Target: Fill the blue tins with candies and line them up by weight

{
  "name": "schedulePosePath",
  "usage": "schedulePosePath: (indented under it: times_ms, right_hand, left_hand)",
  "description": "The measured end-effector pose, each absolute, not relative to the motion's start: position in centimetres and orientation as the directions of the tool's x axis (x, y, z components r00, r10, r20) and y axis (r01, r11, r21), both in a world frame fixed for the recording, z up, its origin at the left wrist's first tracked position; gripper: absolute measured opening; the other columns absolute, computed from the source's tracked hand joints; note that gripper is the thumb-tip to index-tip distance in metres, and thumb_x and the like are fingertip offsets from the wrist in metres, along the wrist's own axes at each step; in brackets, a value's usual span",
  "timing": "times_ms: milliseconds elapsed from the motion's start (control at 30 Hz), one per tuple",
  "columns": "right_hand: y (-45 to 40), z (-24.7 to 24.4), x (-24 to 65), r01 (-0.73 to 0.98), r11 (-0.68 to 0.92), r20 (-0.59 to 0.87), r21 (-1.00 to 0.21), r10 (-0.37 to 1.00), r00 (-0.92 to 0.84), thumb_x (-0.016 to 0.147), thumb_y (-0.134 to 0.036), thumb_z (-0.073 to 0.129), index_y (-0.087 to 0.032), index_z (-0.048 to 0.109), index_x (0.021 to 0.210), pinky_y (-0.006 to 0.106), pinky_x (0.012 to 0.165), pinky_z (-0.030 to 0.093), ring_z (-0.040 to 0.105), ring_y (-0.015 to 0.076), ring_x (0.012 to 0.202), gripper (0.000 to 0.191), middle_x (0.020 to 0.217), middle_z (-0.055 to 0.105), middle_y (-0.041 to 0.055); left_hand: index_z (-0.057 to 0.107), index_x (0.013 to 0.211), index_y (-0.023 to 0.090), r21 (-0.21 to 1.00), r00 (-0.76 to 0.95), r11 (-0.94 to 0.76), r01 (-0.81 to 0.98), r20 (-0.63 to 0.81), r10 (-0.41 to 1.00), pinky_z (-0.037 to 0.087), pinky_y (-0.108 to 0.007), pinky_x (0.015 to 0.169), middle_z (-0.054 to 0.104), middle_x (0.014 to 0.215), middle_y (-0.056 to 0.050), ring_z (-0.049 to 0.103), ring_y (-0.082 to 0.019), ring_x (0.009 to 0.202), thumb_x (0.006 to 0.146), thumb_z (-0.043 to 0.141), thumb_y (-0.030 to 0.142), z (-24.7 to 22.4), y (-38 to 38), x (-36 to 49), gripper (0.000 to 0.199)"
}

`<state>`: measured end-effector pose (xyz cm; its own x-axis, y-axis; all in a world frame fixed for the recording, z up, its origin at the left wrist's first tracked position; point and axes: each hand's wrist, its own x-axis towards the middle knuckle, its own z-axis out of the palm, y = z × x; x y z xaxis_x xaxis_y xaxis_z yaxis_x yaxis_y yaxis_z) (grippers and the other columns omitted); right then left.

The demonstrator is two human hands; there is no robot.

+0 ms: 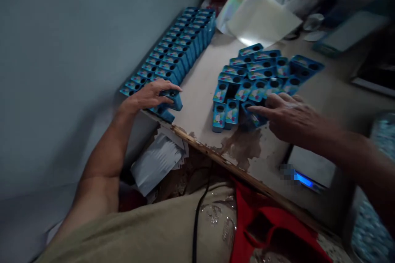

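In the head view, the left hand (151, 92) is gripping a blue box (176, 102) between thumb and fingers, near the front end of the paired rows (185, 45) of similar boxes, which are standing along the wall (77, 49) on the table (200, 86). The right hand (286, 115) is extending its index finger onto a tilted box (254, 120) at the near side of a loose cluster (261, 65); whether its grip is closed on anything, I cannot tell. A flat device (311, 164) with a lit blue display is sitting near the table's front edge.
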<state>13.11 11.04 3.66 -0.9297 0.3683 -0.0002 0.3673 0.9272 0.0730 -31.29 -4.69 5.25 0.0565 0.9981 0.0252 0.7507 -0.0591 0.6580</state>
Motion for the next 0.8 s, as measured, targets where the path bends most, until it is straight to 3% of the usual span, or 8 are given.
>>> schedulePosePath:
  times_ms: [100,200,300,400,533,667,733,800]
  right_hand:
    - [12.4,3.3,12.3,0.321,0.942,-0.053,0.099,0.327,-0.943,0.098,0.001,0.055,-0.031,0.089,0.125,0.041,0.085,0.042,0.066,0.0303,0.101,0.055,0.106,0.072,0.0143]
    - [12.9,3.2,12.0,0.266,0.96,-0.089,0.086,0.274,-0.958,0.092,-0.006,0.073,-0.03,0.089,0.109,0.043,0.087,0.041,0.067,0.0334,0.108,0.034,0.107,0.074,0.0133]
    - [12.3,3.7,11.9,0.257,0.965,-0.093,0.057,0.262,-0.961,0.095,-0.012,0.079,-0.028,0.087,0.102,0.045,0.092,0.041,0.067,0.0335,0.111,0.019,0.111,0.076,0.0123]
    - [10.9,5.3,12.2,0.254,0.967,-0.116,0.021,0.255,-0.96,0.104,-0.01,0.07,-0.026,0.083,0.095,0.044,0.096,0.04,0.066,0.0309,0.109,0.023,0.107,0.077,0.0116]
    - [8.9,7.8,14.5,0.255,0.967,-0.131,-0.005,0.253,-0.959,0.112,-0.02,0.07,-0.023,0.079,0.099,0.041,0.097,0.04,0.065,0.0297,0.108,0.016,0.105,0.077,0.0113]
    - [7.4,9.1,20.2,0.449,0.893,-0.097,0.031,0.449,-0.888,0.113,-0.034,0.075,-0.021,0.077,0.101,0.037,0.088,0.039,0.065,0.0265,0.095,0.017,0.099,0.076,0.0085]
    - [6.8,8.9,23.4,0.598,0.8,-0.088,0.054,0.6,-0.795,0.112,-0.03,0.075,-0.02,0.078,0.1,0.037,0.085,0.039,0.066,0.0265,0.093,0.016,0.099,0.076,0.0093]
    - [6.4,8.1,26.0,0.722,0.689,-0.102,0.056,0.724,-0.683,0.111,-0.027,0.075,-0.018,0.078,0.1,0.038,0.083,0.038,0.069,0.0281,0.096,0.015,0.101,0.077,0.0114]
  left_hand:
    - [0.092,0.115,0.033,0.631,0.075,-0.054,0.774,-0.007,0.997,0.062,-0.048,0.105,0.083,0.097,-0.007,0.077,-0.032,0.098,0.072,0.097,0.051,4.3,-6.1,-32.0,0.046]
    - [0.09,0.109,0.033,0.612,0.027,-0.041,0.79,0.033,0.999,0.058,-0.051,0.113,0.085,0.108,-0.009,0.077,-0.034,0.107,0.076,0.093,0.055,3.1,-7.5,-32.0,0.04]
    - [0.087,0.112,0.033,0.584,-0.026,-0.041,0.811,0.106,0.994,0.053,-0.057,0.123,0.085,0.117,-0.01,0.075,-0.038,0.117,0.074,0.095,0.061,1.8,-8.9,-30.8,0.048]
    - [0.084,0.111,0.034,0.549,-0.108,-0.04,0.835,0.234,0.966,0.041,-0.068,0.135,0.083,0.113,-0.007,0.073,-0.041,0.118,0.067,0.1,0.065,0.4,-9.8,-29.3,0.055]
    - [0.084,0.107,0.046,0.368,-0.085,-0.064,0.928,0.375,0.923,0.034,-0.07,0.142,0.081,0.103,0.002,0.072,-0.034,0.104,0.077,0.09,0.068,-1.3,-9.3,-29.4,0.038]
    - [0.084,0.102,0.035,0.199,-0.023,-0.095,0.975,0.522,0.853,0.046,-0.072,0.133,0.085,0.102,0.004,0.078,-0.03,0.099,0.083,0.086,0.058,-2.4,-8.0,-30.4,0.029]
    - [0.083,0.107,0.034,0.196,-0.012,-0.107,0.975,0.527,0.85,0.044,-0.07,0.135,0.087,0.116,0.007,0.082,-0.031,0.112,0.087,0.086,0.047,-2.1,-8.0,-29.9,0.024]
    - [0.082,0.116,0.038,0.267,-0.059,-0.085,0.96,0.487,0.871,0.035,-0.069,0.142,0.085,0.133,0.013,0.078,-0.034,0.133,0.089,0.085,0.037,-1.2,-8.4,-28.7,0.027]
